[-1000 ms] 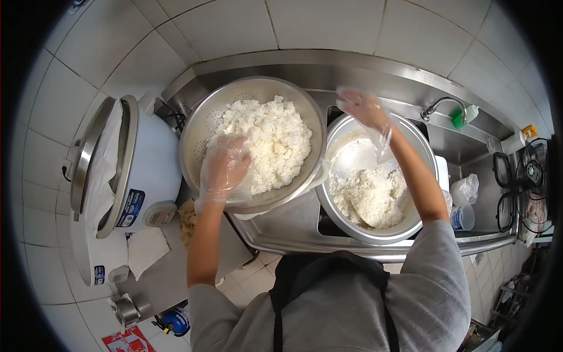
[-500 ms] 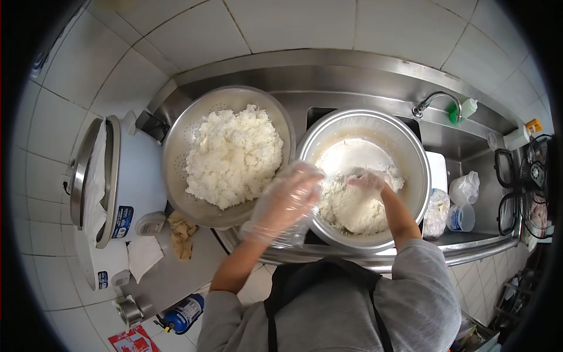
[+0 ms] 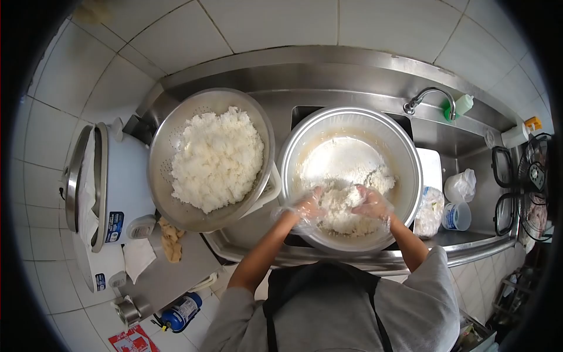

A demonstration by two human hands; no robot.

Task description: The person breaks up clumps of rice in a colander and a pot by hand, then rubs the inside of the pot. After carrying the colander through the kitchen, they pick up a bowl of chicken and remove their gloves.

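Inside the large metal pot (image 3: 293,154), both my hands, in clear plastic gloves, press a clump of cooked white rice (image 3: 342,204) between them. My left hand (image 3: 308,206) cups the clump from the left, while my right hand (image 3: 373,203) has its curled fingers on the other side. More rice lies along the pot's lower and right parts; the far bottom shows bare metal with a few grains. To the left, a wide steel colander (image 3: 159,132) holds a big mound of rice (image 3: 218,159), and neither hand touches it.
A rice cooker (image 3: 126,182) with its lid up stands far left, near a tan cloth (image 3: 170,239). Right of the pot, the sink holds plastic bags (image 3: 460,186) and a clear tub (image 3: 456,216). A faucet (image 3: 431,94) rises behind, beside a green bottle (image 3: 460,107).
My left hand has moved from the colander's edge down into the pot and meets the rice. My right hand has shifted slightly down, now gripping rice opposite it. The view has shifted a little.
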